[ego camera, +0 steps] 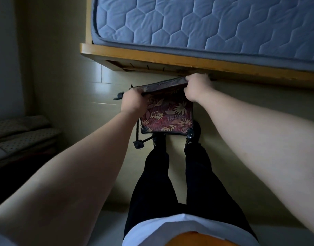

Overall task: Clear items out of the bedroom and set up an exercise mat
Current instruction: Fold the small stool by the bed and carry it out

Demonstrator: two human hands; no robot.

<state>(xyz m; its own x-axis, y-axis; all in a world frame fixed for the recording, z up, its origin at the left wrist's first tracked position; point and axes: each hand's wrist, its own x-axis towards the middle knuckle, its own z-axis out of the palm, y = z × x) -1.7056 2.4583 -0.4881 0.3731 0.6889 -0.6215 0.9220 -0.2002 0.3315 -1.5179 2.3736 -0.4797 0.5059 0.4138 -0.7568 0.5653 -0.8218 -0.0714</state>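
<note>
Floor (pixel 67 89) lies open beyond the left hand (pixel 133 102); the wooden bed frame (pixel 152 57) sits just above the right hand (pixel 197 87). Both hands, arms extended downward, clasp the top edge of a leaf-patterned folding chair (pixel 168 114) before 2 feet.

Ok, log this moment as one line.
left hand: gripping folding chair top edge | right hand: gripping same edge | chair: beside bed frame, over feet | mat: not visible

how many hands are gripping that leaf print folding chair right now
2. The left hand grips the top edge of the leaf-print chair at its left end; the right hand grips the same edge at its right end, close under the wooden bed frame.
</note>
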